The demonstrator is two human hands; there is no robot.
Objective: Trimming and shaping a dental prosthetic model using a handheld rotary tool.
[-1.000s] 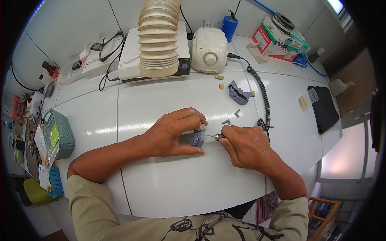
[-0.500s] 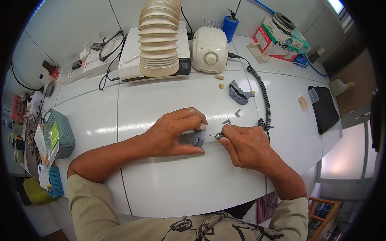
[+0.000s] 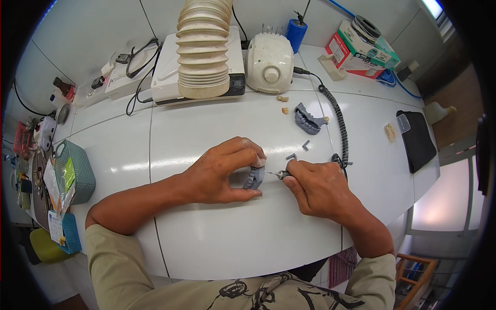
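Note:
Between the thumb and fingers of my left hand [image 3: 227, 170] is a grey dental model [image 3: 254, 178], its row of teeth facing the palm. My right hand [image 3: 318, 186] is closed round a rotary handpiece [image 3: 282, 175]. The thin bur at its tip points left and reaches to the model's right edge; whether it touches cannot be made out. Beyond my right hand lies a second grey dental model [image 3: 308, 120] with one tooth-coloured piece at its end. Two small grey angled pieces [image 3: 306, 145] rest between that model and my right hand.
A white control unit [image 3: 270, 64] stands at the back, its coiled cord [image 3: 336, 113] running down toward my right hand. Left of it, a ribbed hose [image 3: 203, 51] hangs over a white box. Tooth-coloured pieces [image 3: 282, 98], a black pouch [image 3: 415, 140] and a green basket [image 3: 77, 173] are around.
The model in my left hand has tilted slightly, and my left thumb has shifted a little. My right hand and the handpiece stay almost in place.

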